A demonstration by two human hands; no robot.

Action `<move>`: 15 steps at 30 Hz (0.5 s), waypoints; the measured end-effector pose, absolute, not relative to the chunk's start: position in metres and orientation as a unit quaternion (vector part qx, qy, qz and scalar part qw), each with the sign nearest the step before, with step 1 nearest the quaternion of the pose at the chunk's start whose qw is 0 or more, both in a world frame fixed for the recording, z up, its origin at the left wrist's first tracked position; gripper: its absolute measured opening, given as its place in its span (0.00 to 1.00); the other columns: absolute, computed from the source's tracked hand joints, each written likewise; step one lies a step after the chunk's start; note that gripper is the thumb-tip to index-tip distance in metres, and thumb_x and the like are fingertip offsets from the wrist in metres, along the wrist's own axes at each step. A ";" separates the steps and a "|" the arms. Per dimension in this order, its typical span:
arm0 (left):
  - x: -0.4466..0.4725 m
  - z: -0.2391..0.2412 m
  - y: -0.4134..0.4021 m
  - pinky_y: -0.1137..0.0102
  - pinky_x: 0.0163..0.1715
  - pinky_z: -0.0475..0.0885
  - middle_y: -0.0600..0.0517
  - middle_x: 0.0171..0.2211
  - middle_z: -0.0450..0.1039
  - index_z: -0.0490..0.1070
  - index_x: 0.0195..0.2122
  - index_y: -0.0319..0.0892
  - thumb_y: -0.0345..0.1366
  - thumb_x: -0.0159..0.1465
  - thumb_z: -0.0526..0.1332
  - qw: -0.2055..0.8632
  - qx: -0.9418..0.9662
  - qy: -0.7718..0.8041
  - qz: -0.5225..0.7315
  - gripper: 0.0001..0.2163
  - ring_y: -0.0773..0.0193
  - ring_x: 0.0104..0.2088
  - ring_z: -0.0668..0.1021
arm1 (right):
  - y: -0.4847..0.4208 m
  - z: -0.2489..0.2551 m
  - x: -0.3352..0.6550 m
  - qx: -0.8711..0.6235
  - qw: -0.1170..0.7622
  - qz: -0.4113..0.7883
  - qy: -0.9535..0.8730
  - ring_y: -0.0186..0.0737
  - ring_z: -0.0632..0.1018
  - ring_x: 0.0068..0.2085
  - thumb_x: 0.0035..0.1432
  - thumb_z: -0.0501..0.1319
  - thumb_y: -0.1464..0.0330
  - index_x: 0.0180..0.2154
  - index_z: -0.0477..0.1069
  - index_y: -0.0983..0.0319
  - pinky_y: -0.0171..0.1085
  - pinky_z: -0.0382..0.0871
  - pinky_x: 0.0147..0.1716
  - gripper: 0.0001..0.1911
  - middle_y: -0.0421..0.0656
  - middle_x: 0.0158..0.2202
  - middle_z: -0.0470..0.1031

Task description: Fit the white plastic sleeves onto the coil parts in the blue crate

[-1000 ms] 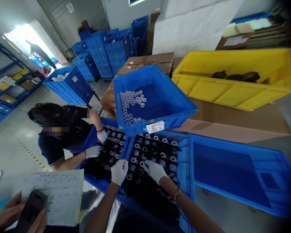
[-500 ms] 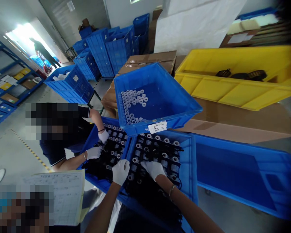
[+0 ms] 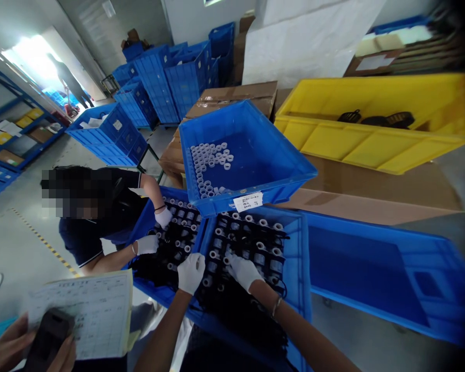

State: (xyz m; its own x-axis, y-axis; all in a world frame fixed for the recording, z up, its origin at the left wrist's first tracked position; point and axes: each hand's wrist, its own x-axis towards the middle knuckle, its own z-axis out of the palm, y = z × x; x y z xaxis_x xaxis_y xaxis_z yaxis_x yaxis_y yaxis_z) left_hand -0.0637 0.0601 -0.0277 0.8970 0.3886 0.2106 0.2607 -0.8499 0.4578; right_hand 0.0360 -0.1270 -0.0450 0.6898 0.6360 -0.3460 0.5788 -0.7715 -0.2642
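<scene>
My left hand (image 3: 191, 274), in a white glove, is closed with its fingers curled above the near-left rim of a blue crate. What it holds, if anything, is hidden. My right hand (image 3: 245, 272), gloved too, reaches into that blue crate (image 3: 296, 232) with its fingertips pinched at a small white ring (image 3: 227, 260). Rows of clear cylindrical parts on black pieces (image 3: 259, 258) fill the crate, many topped by white rings. Above its far edge a tilted blue bin (image 3: 271, 150) holds many loose white rings (image 3: 207, 155) along its left side.
At the left, a co-worker's gloved hands (image 3: 148, 244) are in a neighbouring blue crate (image 3: 139, 227). Another person's hands hold a phone (image 3: 50, 336) and a written sheet (image 3: 101, 310). A yellow bin (image 3: 344, 144) sits on cardboard boxes; a long blue bin (image 3: 356, 274) lies at the right.
The view has shifted slightly, moving the scene a little left. A white ring now shows at my right fingertips. My left hand keeps its place over the crate rim.
</scene>
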 end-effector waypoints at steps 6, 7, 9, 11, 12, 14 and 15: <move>-0.063 -0.028 0.061 0.77 0.32 0.67 0.54 0.33 0.79 0.74 0.36 0.44 0.38 0.68 0.52 0.221 0.949 0.171 0.146 0.11 0.70 0.31 0.79 | -0.111 -0.052 0.039 -0.919 0.038 0.234 -0.314 0.48 0.80 0.44 0.67 0.42 0.74 0.48 0.70 0.65 0.41 0.73 0.39 0.19 0.54 0.44 0.78; -0.062 -0.028 0.061 0.77 0.32 0.67 0.54 0.34 0.79 0.74 0.36 0.44 0.38 0.68 0.52 0.222 0.949 0.170 0.147 0.12 0.70 0.32 0.79 | -0.108 -0.054 0.039 -0.920 0.039 0.236 -0.309 0.48 0.80 0.44 0.66 0.42 0.75 0.48 0.69 0.65 0.41 0.72 0.39 0.19 0.54 0.44 0.78; -0.062 -0.028 0.060 0.77 0.32 0.68 0.53 0.34 0.79 0.74 0.36 0.44 0.39 0.68 0.52 0.222 0.949 0.170 0.148 0.12 0.69 0.32 0.79 | -0.105 -0.056 0.039 -0.921 0.041 0.242 -0.301 0.47 0.80 0.44 0.66 0.43 0.76 0.50 0.69 0.65 0.40 0.72 0.39 0.19 0.55 0.44 0.78; -0.063 -0.028 0.060 0.77 0.32 0.67 0.53 0.34 0.79 0.74 0.36 0.44 0.39 0.68 0.52 0.218 0.949 0.172 0.152 0.12 0.69 0.32 0.79 | -0.106 -0.057 0.039 -0.921 0.044 0.250 -0.294 0.46 0.80 0.44 0.65 0.44 0.76 0.50 0.68 0.65 0.38 0.71 0.38 0.18 0.54 0.44 0.79; -0.063 -0.029 0.060 0.77 0.31 0.67 0.53 0.34 0.79 0.74 0.36 0.44 0.39 0.68 0.53 0.216 0.948 0.173 0.155 0.12 0.69 0.32 0.79 | -0.108 -0.056 0.038 -0.922 0.046 0.252 -0.290 0.46 0.81 0.43 0.66 0.45 0.74 0.51 0.68 0.65 0.38 0.71 0.37 0.18 0.53 0.43 0.79; -0.063 -0.029 0.061 0.77 0.32 0.67 0.53 0.34 0.79 0.74 0.36 0.44 0.39 0.68 0.52 0.218 0.947 0.175 0.157 0.12 0.69 0.32 0.79 | -0.119 -0.053 0.038 -0.924 0.063 0.250 -0.282 0.45 0.81 0.42 0.68 0.45 0.68 0.51 0.67 0.63 0.37 0.70 0.36 0.17 0.50 0.42 0.80; -0.063 -0.028 0.061 0.77 0.32 0.67 0.53 0.34 0.79 0.74 0.36 0.44 0.39 0.68 0.52 0.224 0.946 0.176 0.155 0.12 0.69 0.32 0.79 | -0.128 -0.050 0.038 -0.926 0.079 0.248 -0.275 0.45 0.81 0.41 0.69 0.45 0.65 0.51 0.67 0.61 0.37 0.70 0.35 0.17 0.49 0.42 0.80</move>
State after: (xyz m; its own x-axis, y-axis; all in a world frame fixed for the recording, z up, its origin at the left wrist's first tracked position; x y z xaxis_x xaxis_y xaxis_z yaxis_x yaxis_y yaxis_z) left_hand -0.0632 0.0612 -0.0282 0.8900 0.4019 0.2154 0.2627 -0.8381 0.4781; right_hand 0.0376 -0.1275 -0.0499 0.7256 0.5485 -0.4154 0.4707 -0.8361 -0.2818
